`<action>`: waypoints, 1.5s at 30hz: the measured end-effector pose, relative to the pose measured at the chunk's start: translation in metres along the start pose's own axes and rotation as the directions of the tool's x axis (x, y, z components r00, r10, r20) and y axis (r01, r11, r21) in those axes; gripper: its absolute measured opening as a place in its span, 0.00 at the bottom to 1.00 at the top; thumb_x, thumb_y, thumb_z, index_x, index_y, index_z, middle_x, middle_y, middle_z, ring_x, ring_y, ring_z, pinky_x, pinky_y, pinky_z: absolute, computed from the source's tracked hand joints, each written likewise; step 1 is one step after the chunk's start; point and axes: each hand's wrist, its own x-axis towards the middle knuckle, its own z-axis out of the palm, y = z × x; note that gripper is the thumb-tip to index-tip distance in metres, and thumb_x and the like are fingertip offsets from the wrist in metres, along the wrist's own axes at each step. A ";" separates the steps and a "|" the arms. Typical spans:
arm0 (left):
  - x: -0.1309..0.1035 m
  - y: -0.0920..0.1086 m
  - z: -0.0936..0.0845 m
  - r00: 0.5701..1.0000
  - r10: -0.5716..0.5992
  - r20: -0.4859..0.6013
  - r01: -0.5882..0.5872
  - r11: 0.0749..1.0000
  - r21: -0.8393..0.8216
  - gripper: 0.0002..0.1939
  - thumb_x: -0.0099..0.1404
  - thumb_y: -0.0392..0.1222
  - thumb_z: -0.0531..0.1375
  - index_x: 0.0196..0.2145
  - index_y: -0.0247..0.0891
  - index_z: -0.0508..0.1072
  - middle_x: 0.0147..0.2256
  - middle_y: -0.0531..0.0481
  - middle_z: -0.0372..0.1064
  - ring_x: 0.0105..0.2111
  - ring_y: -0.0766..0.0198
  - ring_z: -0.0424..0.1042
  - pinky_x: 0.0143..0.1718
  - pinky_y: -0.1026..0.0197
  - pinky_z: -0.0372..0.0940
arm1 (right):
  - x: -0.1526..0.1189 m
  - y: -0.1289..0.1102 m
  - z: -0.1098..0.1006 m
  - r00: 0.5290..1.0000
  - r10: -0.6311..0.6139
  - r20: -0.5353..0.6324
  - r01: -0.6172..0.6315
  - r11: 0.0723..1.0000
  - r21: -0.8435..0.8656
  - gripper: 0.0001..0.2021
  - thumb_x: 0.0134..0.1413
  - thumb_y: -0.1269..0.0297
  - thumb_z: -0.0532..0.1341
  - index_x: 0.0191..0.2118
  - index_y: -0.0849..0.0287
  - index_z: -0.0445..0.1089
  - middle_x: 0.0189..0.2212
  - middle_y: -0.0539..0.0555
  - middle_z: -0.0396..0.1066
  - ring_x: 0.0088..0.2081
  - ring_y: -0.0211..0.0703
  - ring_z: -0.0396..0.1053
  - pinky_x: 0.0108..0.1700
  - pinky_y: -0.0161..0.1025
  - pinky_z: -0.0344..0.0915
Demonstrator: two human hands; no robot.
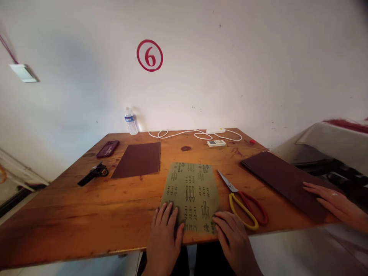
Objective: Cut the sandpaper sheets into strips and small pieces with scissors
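A sheet of sandpaper (pixel 191 191) lies flat near the table's front edge, its olive-green back up, printed with black arrows and "JZ-51". My left hand (pixel 165 234) rests on its lower left edge, fingers stretched out and thumb apart. At the lower right corner my right hand (pixel 234 235) lies with its fingers on the edge, slightly bent, gripping nothing that I can see. Just right of the sheet are scissors (pixel 241 205) with one yellow and one red handle, blades partly parted and pointing away from me.
Another sandpaper sheet (pixel 138 159), dark red side up, lies at left. Another person's hand (pixel 330 197) rests on a sandpaper stack (pixel 287 180) at right. Around are a phone (pixel 108 148), black strap (pixel 93 174), water bottle (pixel 131 122), remote (pixel 216 143) and white cable (pixel 178 133).
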 end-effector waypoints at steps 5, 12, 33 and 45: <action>0.001 0.001 -0.001 1.000 0.001 0.001 -0.001 1.000 0.009 0.17 0.67 0.42 0.58 0.51 0.36 0.76 0.54 0.40 0.75 0.56 0.45 0.72 0.52 0.40 0.71 | 0.000 0.000 -0.001 1.000 -0.003 0.004 0.003 1.000 -0.009 0.10 0.66 0.72 0.53 0.45 0.57 0.71 0.39 0.60 0.80 0.42 0.56 0.78 0.43 0.53 0.74; 0.003 0.003 -0.005 1.000 0.007 0.001 -0.007 0.999 0.045 0.17 0.67 0.41 0.57 0.50 0.35 0.77 0.53 0.40 0.76 0.55 0.45 0.73 0.53 0.41 0.71 | 0.002 0.000 0.000 0.999 -0.027 -0.020 0.026 0.999 -0.034 0.10 0.67 0.71 0.53 0.45 0.57 0.72 0.38 0.60 0.81 0.40 0.55 0.79 0.42 0.51 0.76; 0.005 0.010 -0.019 0.999 -0.030 -0.041 0.028 0.999 -0.042 0.11 0.68 0.39 0.57 0.44 0.41 0.77 0.43 0.46 0.81 0.44 0.52 0.77 0.43 0.50 0.69 | -0.004 0.019 0.010 0.998 -0.058 0.034 0.058 0.998 0.002 0.14 0.67 0.75 0.52 0.52 0.64 0.70 0.50 0.71 0.78 0.52 0.58 0.77 0.47 0.56 0.80; 0.005 0.013 -0.018 0.995 -0.059 -0.083 0.053 0.996 -0.071 0.11 0.69 0.36 0.55 0.43 0.40 0.77 0.43 0.48 0.80 0.43 0.54 0.76 0.44 0.51 0.65 | -0.003 0.018 0.008 0.996 -0.056 0.076 0.060 0.997 -0.047 0.15 0.65 0.76 0.50 0.50 0.63 0.71 0.49 0.68 0.80 0.51 0.59 0.78 0.46 0.56 0.81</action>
